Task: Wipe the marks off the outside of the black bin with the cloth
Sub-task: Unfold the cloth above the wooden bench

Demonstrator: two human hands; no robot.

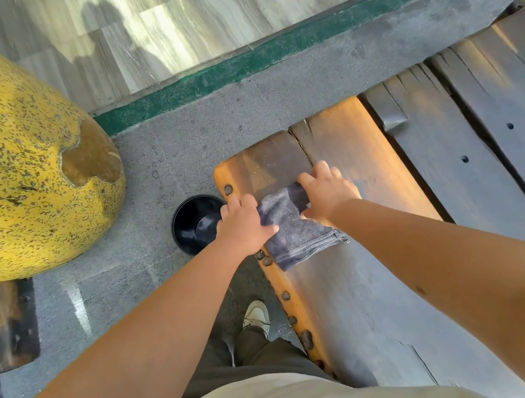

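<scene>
Nearest to us are our pale shirt, dark trousers and one light shoe (256,316) planted on the grey speckled floor (174,137), with both bare forearms stretching forward. Beyond them our hands meet on a grey-blue cloth (297,231) lying at the left edge of a dark wooden bench (372,284), whose orange rim carries a row of studs. Our left hand (244,222) lies on the cloth's left side with its thumb across the fabric; our right hand (328,193) rests on the far right part, fingers spread towards the wood. We cannot tell whether either hand actually pinches the cloth or only presses it flat. The black bin (194,225) stands upright on the floor just left of the bench corner, its open mouth facing up at us, partly hidden behind the left hand. So it lies to the left of and below both hands, its long axis vertical, and the left hand is plainly the nearer. We judge that wiping has not begun: the cloth must first be gathered up, then carried left and down to the outer wall. Further off sits a large yellow speckled sculpture (3,155), then a green strip (265,56) and pale striped floor tiles (189,20).
</scene>
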